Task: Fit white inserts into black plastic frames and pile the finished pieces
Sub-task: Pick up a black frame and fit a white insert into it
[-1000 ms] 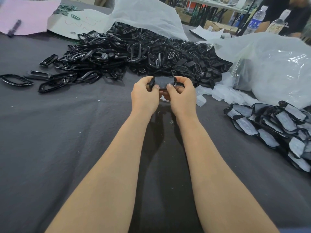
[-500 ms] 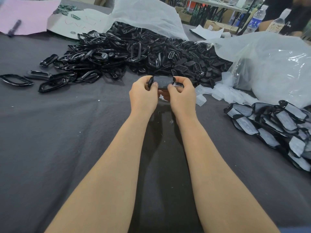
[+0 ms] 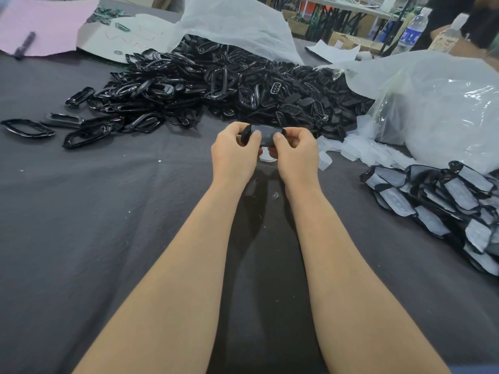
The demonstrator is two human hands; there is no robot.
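Bare left hand [image 3: 234,157] and right hand [image 3: 296,157], bare forearms, sliver of blue fabric [image 3: 475,370] by right elbow.
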